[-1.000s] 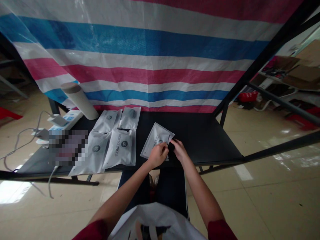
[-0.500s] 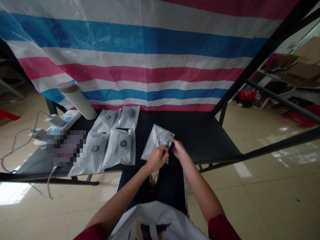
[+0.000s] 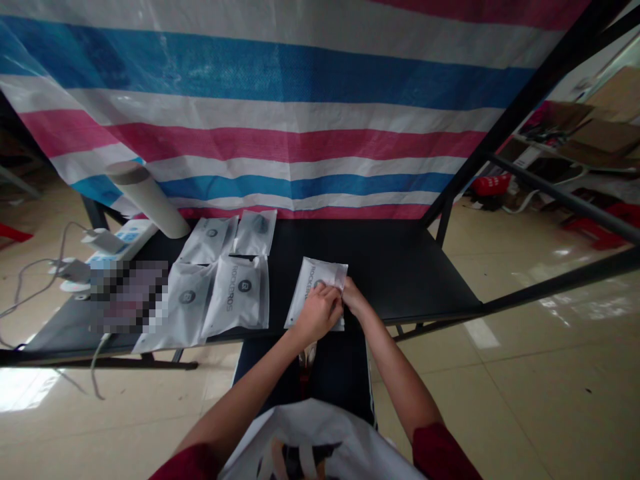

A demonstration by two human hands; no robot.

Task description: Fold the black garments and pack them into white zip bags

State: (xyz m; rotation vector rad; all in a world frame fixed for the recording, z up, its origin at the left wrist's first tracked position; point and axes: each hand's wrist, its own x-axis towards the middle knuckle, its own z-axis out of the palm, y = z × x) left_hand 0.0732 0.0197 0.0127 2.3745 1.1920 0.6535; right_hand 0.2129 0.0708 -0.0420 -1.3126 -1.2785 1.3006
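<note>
A frosted plastic bag (image 3: pixel 303 287) with dark ROCKBROS lettering lies near the front edge of the black table. Across its right part is my left hand (image 3: pixel 321 310), fingers curled and pressed together on the bag near its right end. My right hand (image 3: pixel 351 295) pinches the same bag at its right edge, with the fingertips partly hidden. What the bag contains cannot be made out. To the left lie several more frosted bags, among them one with a round logo and lettering (image 3: pixel 239 297) and one with a dark item showing through (image 3: pixel 256 230).
A black table (image 3: pixel 395 267) stands before a striped plastic sheet (image 3: pixel 300 143). At the left are a pale bottle (image 3: pixel 153 203), a power strip with plugs (image 3: pixel 133 233), cables and a blurred-out device (image 3: pixel 130 297). A black metal frame (image 3: pixel 565 293) rises on the right.
The bag under my hands has turned to lie straighter and flatter. My left hand has shifted slightly over its right end; a small dark item seen between my hands is now hidden.
</note>
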